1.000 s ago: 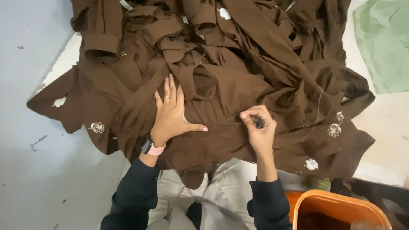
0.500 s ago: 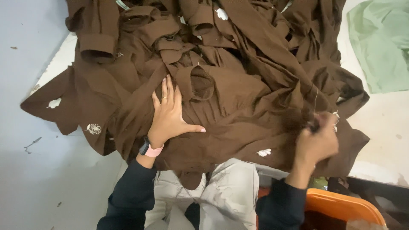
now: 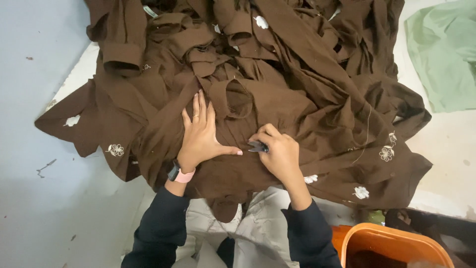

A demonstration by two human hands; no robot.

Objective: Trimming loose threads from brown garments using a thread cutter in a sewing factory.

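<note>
Your left hand [image 3: 202, 136] is lying flat and open, fingers spread, palm pressing down on the brown garment [image 3: 277, 114] just below its collar opening; a ring is showing on one finger and a pink-strapped watch [image 3: 179, 173] is sitting at the wrist. Your right hand [image 3: 278, 151] is resting just beside it, the two thumbs nearly meeting, and its fingers are pinching a small dark tool [image 3: 258, 146]. The tool's tip is lying against the cloth; what kind of tool it is cannot be told.

The brown garment is lying across your lap, topmost of a heap of brown cloth [image 3: 163, 34] that is spreading over the white work surface [image 3: 74, 79]. Working across from the left: a small white embroidered flower [image 3: 116, 149] is showing near the left hem, the garment's open collar is sitting just above your left fingertips, and further white flowers [image 3: 386, 151] are showing on the folds at the right, with a loose thread trailing over the cloth near them. A pale green cloth [image 3: 441, 54] is lying apart at the upper right. An orange tub [image 3: 391, 245] is standing at the lower right, just beside your right forearm's dark sleeve.
</note>
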